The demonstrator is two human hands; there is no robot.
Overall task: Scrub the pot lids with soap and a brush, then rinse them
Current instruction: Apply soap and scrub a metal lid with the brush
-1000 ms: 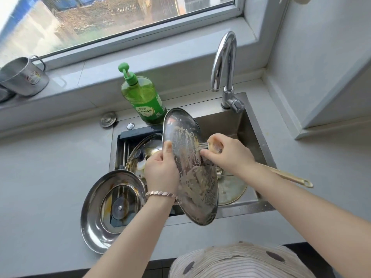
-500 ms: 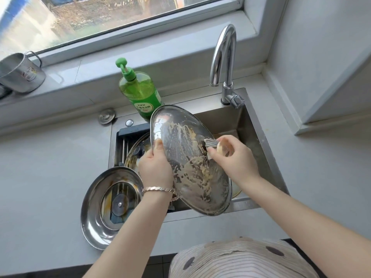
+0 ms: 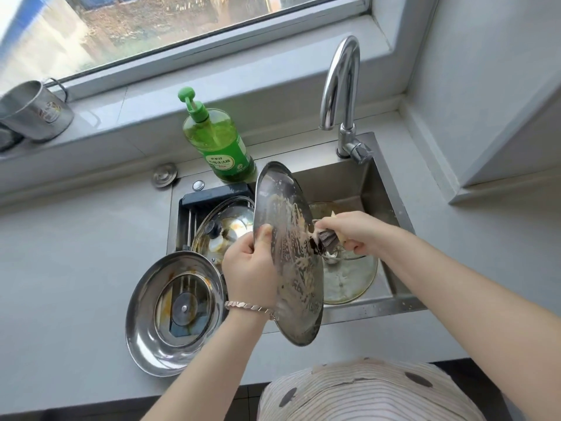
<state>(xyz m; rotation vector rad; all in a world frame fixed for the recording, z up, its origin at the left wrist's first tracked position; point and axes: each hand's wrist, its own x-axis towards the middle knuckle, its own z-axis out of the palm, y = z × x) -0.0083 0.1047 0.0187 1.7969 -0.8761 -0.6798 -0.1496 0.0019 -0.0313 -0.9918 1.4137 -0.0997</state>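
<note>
A steel-rimmed glass lid (image 3: 179, 311) rested at the sink's (image 3: 391, 189) left edge; my left hand (image 3: 249, 268) clamped the soapy steel lid (image 3: 288, 253) on edge above the sink; my right hand (image 3: 355, 232) gripped the brush (image 3: 323, 242) against it.

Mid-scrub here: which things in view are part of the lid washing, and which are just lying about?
In the job:
soapy lid, held by left hand
brush, in right hand
steel lid on the counter
glass lid on the rack
glass lid in sink
soap bottle
faucet

Lying about:
metal mug on the sill
sink plug
</note>
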